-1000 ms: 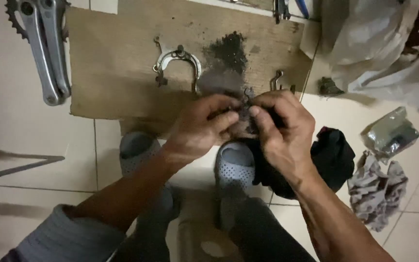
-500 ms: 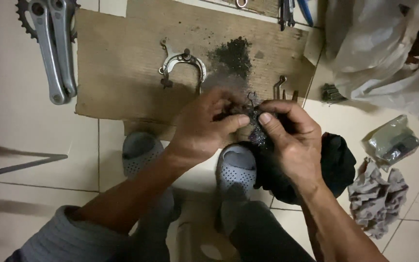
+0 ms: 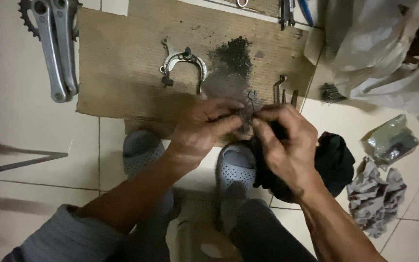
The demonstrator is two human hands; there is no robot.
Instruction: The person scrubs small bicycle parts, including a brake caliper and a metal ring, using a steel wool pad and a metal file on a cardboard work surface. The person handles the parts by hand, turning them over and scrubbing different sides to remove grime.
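Observation:
My left hand (image 3: 204, 127) and my right hand (image 3: 287, 140) meet over the near edge of a sheet of cardboard (image 3: 117, 73). Between their fingertips they pinch a small dark metal part (image 3: 249, 107) with a thin wire hook sticking up. My right hand also clutches a black rag (image 3: 333, 162) that hangs down to the right. A silver brake caliper arm (image 3: 183, 65) lies on the cardboard just beyond my left hand, beside a patch of dark grit (image 3: 233, 53).
A bicycle crank with chainring (image 3: 52, 43) lies at the top left. Small bolts and hex keys (image 3: 282, 90) rest by the cardboard's right edge. A white plastic bag (image 3: 379, 53), a crumpled grey rag (image 3: 377, 196) and a greenish packet (image 3: 389, 140) sit at the right. My grey perforated sandals (image 3: 236, 165) stand on the tiled floor.
Both hands have shifted slightly away from me and apart, so the small part's wire hook now shows between the fingertips.

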